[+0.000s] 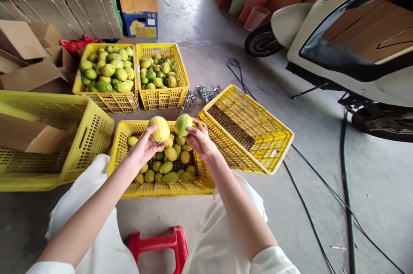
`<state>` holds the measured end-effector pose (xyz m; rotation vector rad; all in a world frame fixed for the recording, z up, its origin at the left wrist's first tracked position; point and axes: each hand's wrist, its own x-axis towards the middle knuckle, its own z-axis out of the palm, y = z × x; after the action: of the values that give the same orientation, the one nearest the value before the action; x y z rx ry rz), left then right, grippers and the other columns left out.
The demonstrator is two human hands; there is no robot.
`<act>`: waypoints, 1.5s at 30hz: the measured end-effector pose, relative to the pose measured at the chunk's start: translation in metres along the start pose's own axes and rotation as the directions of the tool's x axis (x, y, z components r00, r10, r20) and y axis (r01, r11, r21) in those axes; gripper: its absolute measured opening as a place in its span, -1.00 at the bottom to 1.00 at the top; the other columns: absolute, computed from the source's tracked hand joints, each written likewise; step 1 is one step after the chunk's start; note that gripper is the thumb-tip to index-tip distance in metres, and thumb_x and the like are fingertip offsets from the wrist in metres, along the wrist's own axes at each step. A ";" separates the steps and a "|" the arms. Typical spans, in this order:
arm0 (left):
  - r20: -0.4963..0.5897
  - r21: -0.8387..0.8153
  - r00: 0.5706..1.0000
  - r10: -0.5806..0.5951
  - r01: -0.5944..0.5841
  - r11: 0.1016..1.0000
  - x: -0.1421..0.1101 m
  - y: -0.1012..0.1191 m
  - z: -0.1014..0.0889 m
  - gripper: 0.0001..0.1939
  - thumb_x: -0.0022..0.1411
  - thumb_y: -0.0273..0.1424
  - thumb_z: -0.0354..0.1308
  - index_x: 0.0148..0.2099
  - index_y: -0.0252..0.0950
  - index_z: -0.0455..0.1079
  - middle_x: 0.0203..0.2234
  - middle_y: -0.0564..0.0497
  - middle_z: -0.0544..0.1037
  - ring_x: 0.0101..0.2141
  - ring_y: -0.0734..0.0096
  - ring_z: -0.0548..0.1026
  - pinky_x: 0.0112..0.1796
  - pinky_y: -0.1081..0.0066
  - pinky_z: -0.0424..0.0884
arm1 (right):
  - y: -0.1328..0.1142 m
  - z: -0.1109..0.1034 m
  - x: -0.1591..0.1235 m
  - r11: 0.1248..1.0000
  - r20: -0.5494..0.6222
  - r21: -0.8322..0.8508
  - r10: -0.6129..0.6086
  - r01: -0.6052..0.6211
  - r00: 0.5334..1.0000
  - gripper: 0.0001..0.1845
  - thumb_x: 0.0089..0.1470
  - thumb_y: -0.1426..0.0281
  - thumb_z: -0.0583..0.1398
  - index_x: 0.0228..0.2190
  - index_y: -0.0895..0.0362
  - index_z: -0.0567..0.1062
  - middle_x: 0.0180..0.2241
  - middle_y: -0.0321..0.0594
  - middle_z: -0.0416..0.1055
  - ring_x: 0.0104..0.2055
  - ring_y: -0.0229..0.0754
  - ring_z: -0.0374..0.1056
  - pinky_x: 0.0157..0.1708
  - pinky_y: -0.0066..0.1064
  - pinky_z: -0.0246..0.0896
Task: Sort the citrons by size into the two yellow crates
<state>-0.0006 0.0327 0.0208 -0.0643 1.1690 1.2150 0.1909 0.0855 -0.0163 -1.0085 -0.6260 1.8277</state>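
Note:
My left hand [146, 147] is closed round a large yellow lemon [159, 129], held up over the crate. Beside it, my right hand [200, 138] grips a greener lemon [183, 124] between thumb and fingers. Something yellowish shows behind the right fingers; I cannot tell whether it is held too. Below both hands stands a yellow plastic crate [161, 189] with several yellow and green lemons [166, 167] lying in it. The two held fruits are close together but apart.
Two yellow crates full of lemons [108, 67] stand beyond. A tilted yellow crate [274, 153] rests at the right, and a larger one [74, 145] holding cardboard at the left. A red stool [158, 244], black cables [345, 188] and a white scooter [322, 29] are around.

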 end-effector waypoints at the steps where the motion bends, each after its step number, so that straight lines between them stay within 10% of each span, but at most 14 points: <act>1: 0.012 0.014 1.000 0.012 -0.013 1.000 0.001 0.000 -0.001 -0.69 0.25 -0.40 0.41 0.01 -0.31 0.49 -0.20 -0.13 0.68 -0.26 0.28 0.64 -0.23 0.36 0.64 | 0.001 0.001 0.001 1.000 0.007 0.005 0.009 -0.009 1.000 -0.34 -0.36 0.27 0.59 -0.19 0.00 0.48 -0.29 -0.42 0.54 -0.29 -0.28 0.43 -0.30 -0.49 0.38; 12: 0.020 0.076 1.000 0.004 -0.006 0.997 0.006 0.006 0.003 -0.86 0.34 -0.54 0.32 -0.06 -0.35 0.54 -0.28 -0.12 0.70 -0.32 0.32 0.66 -0.31 0.44 0.64 | 0.000 0.009 -0.002 0.999 0.134 0.001 0.051 -0.052 0.990 -0.55 -0.15 0.21 0.49 -0.16 -0.06 0.60 -0.09 -0.31 0.66 0.08 -0.02 0.56 0.02 -0.21 0.57; 20: 0.011 -0.035 0.999 0.047 -0.047 0.998 0.005 0.010 0.005 -0.91 0.42 -0.40 0.20 -0.11 -0.31 0.50 -0.32 -0.08 0.67 -0.36 0.31 0.63 -0.30 0.30 0.67 | 0.004 0.002 0.006 0.996 0.042 0.071 0.052 -0.055 0.998 -0.59 -0.13 0.17 0.50 -0.27 -0.01 0.52 -0.31 -0.37 0.58 -0.25 -0.19 0.51 -0.34 -0.43 0.44; 36: 0.189 -0.038 0.971 0.146 -0.141 0.989 0.019 0.005 -0.012 -0.72 0.09 -0.42 0.47 -0.14 -0.26 0.52 -0.08 -0.10 0.71 -0.02 0.17 0.65 0.08 0.09 0.64 | 0.006 0.008 0.004 0.973 -0.058 0.166 0.173 -0.162 0.983 -0.72 0.00 0.37 0.51 -0.26 0.00 0.59 -0.22 -0.34 0.70 -0.17 -0.23 0.63 -0.05 -0.41 0.64; 45: 0.201 -0.069 0.974 0.101 -0.089 0.994 0.017 -0.002 -0.006 -0.70 0.13 -0.46 0.39 -0.06 -0.25 0.51 -0.10 -0.07 0.70 -0.07 0.28 0.66 0.00 0.37 0.63 | 0.007 0.005 0.003 0.954 -0.026 0.081 0.291 -0.288 0.956 -0.77 0.14 0.36 0.44 -0.16 0.04 0.58 -0.14 -0.26 0.72 -0.13 -0.16 0.66 0.03 -0.25 0.66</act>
<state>-0.0046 0.0403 0.0044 0.0723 0.9654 1.3084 0.1826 0.0848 -0.0200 -1.1268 -0.3972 2.0655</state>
